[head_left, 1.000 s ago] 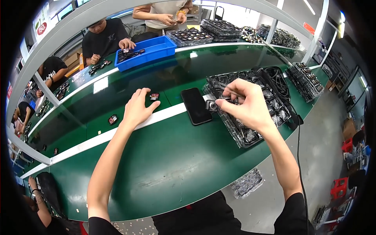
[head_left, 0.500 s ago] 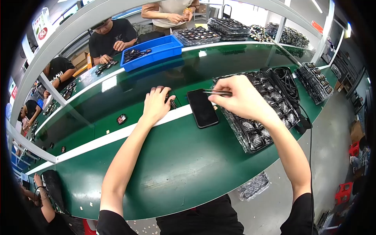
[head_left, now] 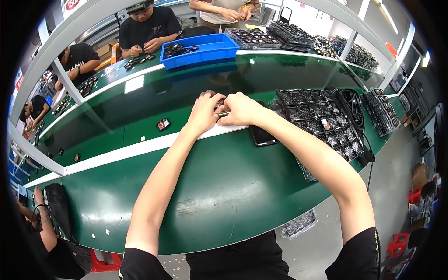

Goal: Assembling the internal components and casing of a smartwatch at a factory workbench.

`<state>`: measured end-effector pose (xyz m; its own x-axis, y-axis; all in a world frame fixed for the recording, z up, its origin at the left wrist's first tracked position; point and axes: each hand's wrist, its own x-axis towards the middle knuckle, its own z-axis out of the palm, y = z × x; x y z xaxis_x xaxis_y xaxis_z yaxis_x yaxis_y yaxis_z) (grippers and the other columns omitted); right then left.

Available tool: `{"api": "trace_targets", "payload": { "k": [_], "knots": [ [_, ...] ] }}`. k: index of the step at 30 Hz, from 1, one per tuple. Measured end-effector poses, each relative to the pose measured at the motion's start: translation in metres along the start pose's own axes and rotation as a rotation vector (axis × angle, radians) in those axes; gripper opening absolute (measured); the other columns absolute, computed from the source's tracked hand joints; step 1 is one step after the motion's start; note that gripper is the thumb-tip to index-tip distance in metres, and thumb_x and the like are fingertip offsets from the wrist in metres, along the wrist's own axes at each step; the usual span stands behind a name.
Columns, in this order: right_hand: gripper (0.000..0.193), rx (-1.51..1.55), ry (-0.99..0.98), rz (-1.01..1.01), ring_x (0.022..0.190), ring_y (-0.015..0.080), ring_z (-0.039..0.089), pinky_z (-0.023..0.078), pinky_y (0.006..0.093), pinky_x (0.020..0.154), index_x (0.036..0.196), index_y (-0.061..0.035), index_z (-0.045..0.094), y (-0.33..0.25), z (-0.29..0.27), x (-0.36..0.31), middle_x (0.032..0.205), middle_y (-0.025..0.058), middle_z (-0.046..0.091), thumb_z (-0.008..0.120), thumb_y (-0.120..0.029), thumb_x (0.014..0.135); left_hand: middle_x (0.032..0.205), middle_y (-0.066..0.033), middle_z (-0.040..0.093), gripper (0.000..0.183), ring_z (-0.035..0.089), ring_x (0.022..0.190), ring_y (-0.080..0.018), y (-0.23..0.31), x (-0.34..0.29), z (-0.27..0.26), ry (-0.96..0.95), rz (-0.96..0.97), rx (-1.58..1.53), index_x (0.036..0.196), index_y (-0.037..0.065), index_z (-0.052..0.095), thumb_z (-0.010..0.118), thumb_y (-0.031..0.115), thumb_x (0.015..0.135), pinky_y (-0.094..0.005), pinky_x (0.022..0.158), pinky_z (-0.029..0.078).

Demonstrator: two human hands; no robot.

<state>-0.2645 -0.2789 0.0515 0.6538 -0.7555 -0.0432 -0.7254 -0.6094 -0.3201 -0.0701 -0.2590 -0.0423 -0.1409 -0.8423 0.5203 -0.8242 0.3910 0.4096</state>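
Note:
My left hand (head_left: 204,113) and my right hand (head_left: 240,109) meet at the white strip along the green conveyor belt (head_left: 154,100). Thin metal tweezers (head_left: 222,113) are pinched in my right hand, their tip pointing at my left fingers. Those fingers close on a small dark part (head_left: 219,103) that lies on the belt and is mostly hidden. A black phone (head_left: 261,136) lies flat just right of my right wrist.
Black trays of small parts (head_left: 322,122) and a coiled black cable (head_left: 352,102) lie to the right. Another small part (head_left: 163,124) sits on the belt to the left. At the far side stand a blue bin (head_left: 200,49), more trays (head_left: 261,38) and several workers.
My right hand has come left from the tray with the tweezers, across the phone, to meet my left hand. My left hand has stayed by the part on the belt.

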Motion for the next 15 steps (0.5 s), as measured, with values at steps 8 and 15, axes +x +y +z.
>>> {"api": "trace_targets", "payload": {
  "k": [8,15],
  "knots": [
    [0.051,0.036,0.075,-0.064,0.108,0.0461,0.076,0.063,0.0487,0.1,0.103,0.0079,0.083,0.017,0.006,0.002,0.105,0.0341,0.078,0.086,-0.039,0.081,0.128,-0.0144,0.07,0.043,0.063,0.125,-0.0338,0.004,0.005,-0.003,-0.02,-0.051,-0.147,0.139,0.004,0.069,0.083,0.019,0.101,-0.0453,0.11,0.053],
    [0.028,-0.254,0.233,-0.214,0.091,0.0471,0.077,0.064,0.0558,0.086,0.096,0.0034,0.076,0.018,0.009,-0.026,0.096,0.0303,0.075,0.071,-0.024,0.096,0.125,-0.0165,0.072,0.043,0.064,0.125,-0.0367,0.009,0.001,-0.01,-0.027,-0.02,-0.188,0.14,0.003,0.069,0.082,0.015,0.1,-0.0475,0.111,0.051]
  ]
}}
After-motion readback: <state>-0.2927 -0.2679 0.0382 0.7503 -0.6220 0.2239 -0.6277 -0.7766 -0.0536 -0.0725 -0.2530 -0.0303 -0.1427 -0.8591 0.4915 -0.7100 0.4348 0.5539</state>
